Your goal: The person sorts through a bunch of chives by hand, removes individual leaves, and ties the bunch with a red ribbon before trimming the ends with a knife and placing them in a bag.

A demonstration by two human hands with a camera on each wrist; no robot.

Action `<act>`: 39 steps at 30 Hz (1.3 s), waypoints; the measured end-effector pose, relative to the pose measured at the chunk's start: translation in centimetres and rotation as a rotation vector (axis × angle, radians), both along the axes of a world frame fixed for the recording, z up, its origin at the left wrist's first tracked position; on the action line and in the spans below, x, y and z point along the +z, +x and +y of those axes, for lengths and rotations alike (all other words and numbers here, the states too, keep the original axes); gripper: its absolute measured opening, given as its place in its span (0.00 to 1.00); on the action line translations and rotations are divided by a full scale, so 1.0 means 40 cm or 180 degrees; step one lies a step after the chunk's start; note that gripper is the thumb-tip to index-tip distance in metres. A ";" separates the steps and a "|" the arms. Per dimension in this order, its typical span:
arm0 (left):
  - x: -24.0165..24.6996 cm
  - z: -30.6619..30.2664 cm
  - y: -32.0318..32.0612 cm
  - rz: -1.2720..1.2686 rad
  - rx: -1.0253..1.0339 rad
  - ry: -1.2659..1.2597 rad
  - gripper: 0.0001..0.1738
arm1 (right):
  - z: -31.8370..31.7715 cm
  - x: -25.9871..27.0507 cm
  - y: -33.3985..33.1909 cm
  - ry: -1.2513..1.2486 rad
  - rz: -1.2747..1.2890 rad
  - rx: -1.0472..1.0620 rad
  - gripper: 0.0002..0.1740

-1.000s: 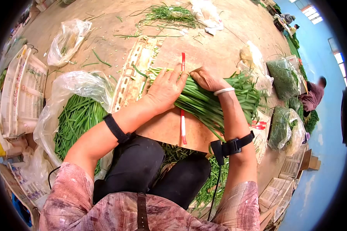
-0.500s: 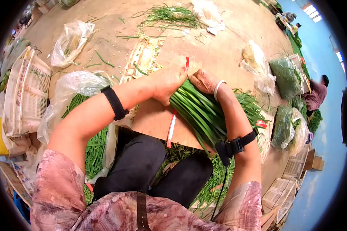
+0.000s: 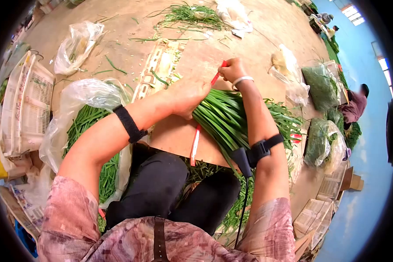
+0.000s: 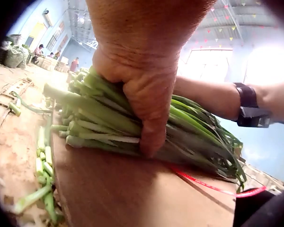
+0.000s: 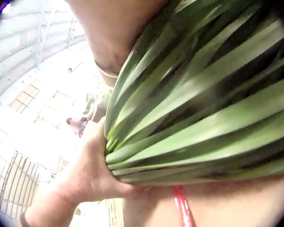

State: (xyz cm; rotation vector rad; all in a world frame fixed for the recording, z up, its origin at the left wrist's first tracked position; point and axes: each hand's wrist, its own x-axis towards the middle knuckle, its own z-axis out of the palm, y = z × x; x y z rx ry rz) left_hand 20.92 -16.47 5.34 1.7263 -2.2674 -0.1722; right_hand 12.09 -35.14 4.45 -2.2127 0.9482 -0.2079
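A thick bunch of garlic chives (image 3: 220, 115) lies across a brown board (image 3: 170, 137) in front of me, pale cut ends to the left. My left hand (image 3: 190, 94) grips it near those ends, thumb down its near side in the left wrist view. A red-and-white tie strip (image 3: 195, 146) runs beneath the bunch, its near end hanging over the board's front edge. Beyond the bunch, my right hand (image 3: 234, 70) pinches the strip's red far end, lifted off the board. In the right wrist view the leaves (image 5: 203, 113) cover most of the picture.
An open plastic bag of greens (image 3: 85, 126) stands at my left, beside stacked white crates (image 3: 30, 105). Cut stem pieces (image 4: 45, 165) lie left of the board. Filled bags (image 3: 321, 87) line the right side, where another person (image 3: 355, 105) sits.
My left hand has gone from lying flat over the stem ends to gripping the bunch. The right hand has left the bunch, moved away from me and raised the strip's far end.
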 end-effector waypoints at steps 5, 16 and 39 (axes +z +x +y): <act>-0.009 0.024 -0.011 0.0170 0.0329 -0.0280 0.40 | 0.141 0.060 -0.115 -0.1000 -0.1207 0.0682 0.02; -0.025 0.006 0.007 0.0200 0.0085 -0.0255 0.36 | 0.283 0.109 -0.159 -0.3083 -0.0849 0.1302 0.06; -0.022 -0.003 0.016 0.0375 0.0307 0.0097 0.43 | 0.330 0.032 -0.141 -0.1937 -0.1835 -0.0170 0.03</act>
